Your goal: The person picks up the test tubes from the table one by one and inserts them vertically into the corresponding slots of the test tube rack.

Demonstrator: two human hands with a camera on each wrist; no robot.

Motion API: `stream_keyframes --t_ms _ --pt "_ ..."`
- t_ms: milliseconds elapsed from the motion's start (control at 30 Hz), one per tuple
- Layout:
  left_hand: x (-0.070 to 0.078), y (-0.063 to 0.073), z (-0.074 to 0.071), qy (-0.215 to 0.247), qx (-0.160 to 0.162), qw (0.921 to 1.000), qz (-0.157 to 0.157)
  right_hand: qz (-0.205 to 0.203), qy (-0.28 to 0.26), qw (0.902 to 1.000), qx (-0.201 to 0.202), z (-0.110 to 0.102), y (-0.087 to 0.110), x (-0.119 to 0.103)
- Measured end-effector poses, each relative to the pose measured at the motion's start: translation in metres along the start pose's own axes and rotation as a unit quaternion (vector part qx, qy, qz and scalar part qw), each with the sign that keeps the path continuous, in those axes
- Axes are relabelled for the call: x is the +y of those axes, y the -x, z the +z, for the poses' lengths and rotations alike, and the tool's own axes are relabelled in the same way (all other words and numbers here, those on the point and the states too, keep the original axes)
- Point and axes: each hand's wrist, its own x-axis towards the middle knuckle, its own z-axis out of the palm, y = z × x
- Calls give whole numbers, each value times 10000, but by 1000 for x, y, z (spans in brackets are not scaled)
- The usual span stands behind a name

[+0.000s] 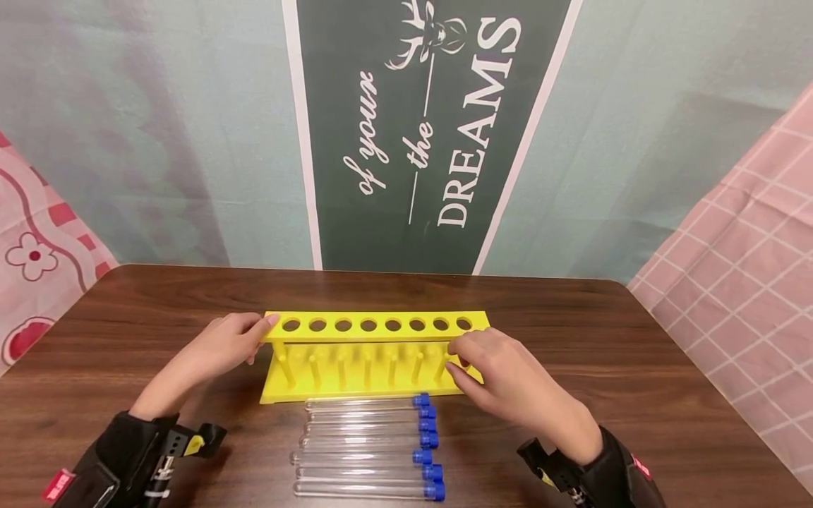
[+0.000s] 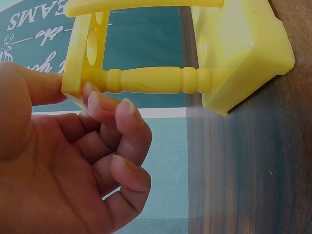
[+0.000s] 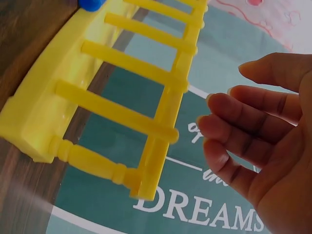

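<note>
A yellow test tube rack [image 1: 375, 390] stands upright on the table, with a row of round holes along its top bar and pegs below. My left hand [image 1: 230, 343] pinches the left end of the top bar between thumb and fingers; in the left wrist view that hand [image 2: 73, 146] is beside a turned post [image 2: 151, 80]. At the rack's right end is my right hand [image 1: 508, 370], fingers loosely bent and holding nothing. The right wrist view shows this hand [image 3: 258, 131] apart from the rack [image 3: 161, 131]. Several clear test tubes [image 1: 362, 444] with blue caps [image 1: 429, 440] lie in front.
The wooden table [image 1: 635, 395] extends to both sides of the rack. Behind it hangs a cloth backdrop [image 1: 406, 247] with white lettering. Pink patterned cloth [image 1: 749, 282] hangs at the right, and another pink cloth [image 1: 38, 282] at the left.
</note>
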Motion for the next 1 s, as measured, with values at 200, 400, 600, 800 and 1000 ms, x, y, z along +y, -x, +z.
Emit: stream_keyframes --t_ms 200,400,600,800,1000 --pt "0 1 1 1 0 10000 4 -247 -142 9995 -144 7 -2 -7" --pt "-1 2 1 -11 14 10000 16 -470 -135 9985 -228 14 -2 -13" --pt "-1 2 3 -15 40 10000 31 -523 -283 9967 -559 18 -1 -20" --pt "0 4 4 -4 42 10000 -13 -973 -477 9922 -624 24 1 -27" --pt "0 6 5 -1 74 10000 17 -1301 -605 9864 -804 30 3 -34"
